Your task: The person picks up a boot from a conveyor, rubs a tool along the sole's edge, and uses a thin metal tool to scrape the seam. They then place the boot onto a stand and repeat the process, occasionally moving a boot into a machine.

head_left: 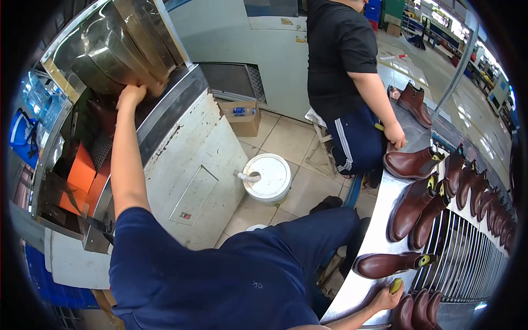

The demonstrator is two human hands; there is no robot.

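Note:
My left hand (pixel 131 97) reaches into a metal-framed machine at the left, by the hanging clear plastic strips (pixel 113 55). Its fingers look curled; dark reddish shapes lie in the shade below, and what it grips is hidden. At the lower right, my right hand (pixel 386 298) is closed around a small yellow-green piece (pixel 395 285), whose lower part the fingers cover. Just above that hand, a brown ankle boot (pixel 385 265) lies along the metal worktop (pixel 352 297). More brown boots (pixel 421 311) stand just to the hand's right.
Several brown boots (pixel 412 209) stand beside a metal-rod rack (pixel 467 258). A co-worker in a black shirt (pixel 341 55) sits ahead, one hand on the worktop. A white lidded bucket (pixel 268 177) and a cardboard box (pixel 242 122) are on the floor. Orange panels (pixel 81 170) line the machine.

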